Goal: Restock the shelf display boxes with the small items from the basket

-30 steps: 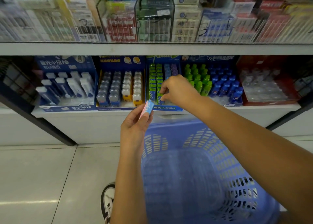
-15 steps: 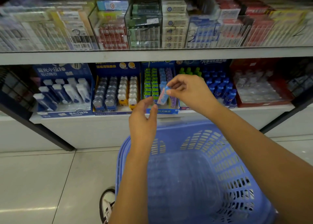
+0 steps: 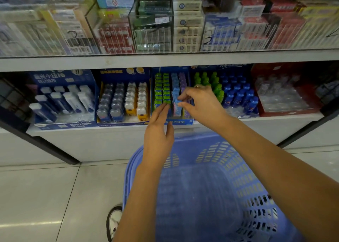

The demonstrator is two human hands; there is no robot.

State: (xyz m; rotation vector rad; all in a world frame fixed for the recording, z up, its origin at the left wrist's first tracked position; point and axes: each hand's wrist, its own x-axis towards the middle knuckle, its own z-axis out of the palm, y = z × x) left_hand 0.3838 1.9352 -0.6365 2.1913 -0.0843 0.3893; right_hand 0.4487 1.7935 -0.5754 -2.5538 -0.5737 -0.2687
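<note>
At the front edge of the lower shelf (image 3: 91, 130), the display box (image 3: 180, 121) stood between neighbouring boxes. The right hand (image 3: 201, 102) pinched a blue item (image 3: 177, 109) by its top, thumb and forefinger narrow, the item upright in the box's front row beside the green items (image 3: 162, 91). The left hand (image 3: 157, 131) lay extended with its fingers straight and together, tips at the green column; contact could not be confirmed. The basket (image 3: 229, 159) sat below both forearms.

Both forearms were stretched forward. The left grip (image 3: 158, 131) was held open, fingers (image 3: 163, 109) straight and together. The right grip (image 3: 200, 102) was bent down at the wrist, a small blue item (image 3: 176, 102) pinched between thumb and forefinger.
</note>
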